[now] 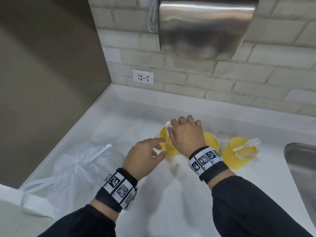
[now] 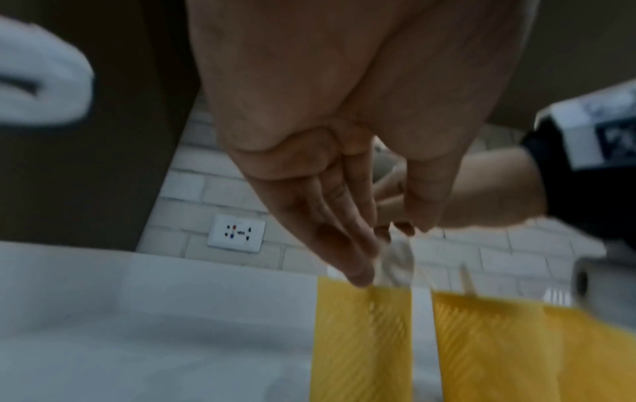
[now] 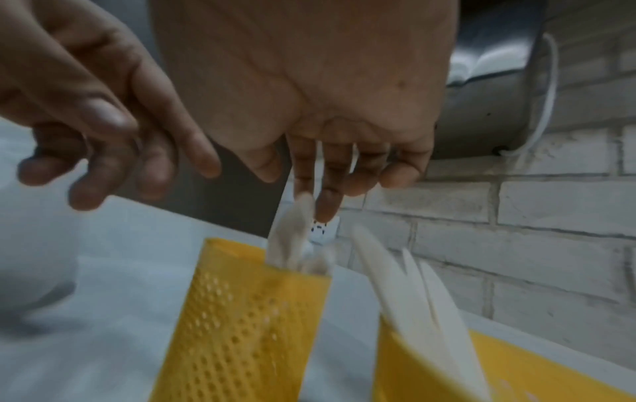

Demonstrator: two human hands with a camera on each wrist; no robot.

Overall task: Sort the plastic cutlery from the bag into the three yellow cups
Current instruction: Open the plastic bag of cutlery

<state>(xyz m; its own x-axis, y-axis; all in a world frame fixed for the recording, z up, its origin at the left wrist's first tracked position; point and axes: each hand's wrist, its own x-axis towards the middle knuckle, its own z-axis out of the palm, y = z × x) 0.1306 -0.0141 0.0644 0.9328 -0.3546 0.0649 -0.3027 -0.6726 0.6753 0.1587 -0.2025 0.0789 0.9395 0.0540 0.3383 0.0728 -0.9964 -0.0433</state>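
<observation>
Spoons go in the left cup (image 1: 168,144), and our right hand (image 1: 186,135) pinches one spoon (image 1: 168,128) right over its rim, bowl end up. Best bet, we reckon: keep it upright and drop the handle straight in so the light mesh cup doesn't tip. Our left hand (image 1: 145,155) hovers just beside the cup, fingers loose, holding nothing. The bag (image 1: 71,168) sits well apart on the surface (image 1: 171,211). Only the head view shows the forks (image 1: 248,147) in the right cup (image 1: 239,153); the right wrist view shows white pieces already in the left cup and knife-like ones in the middle cup (image 3: 481,367).
</observation>
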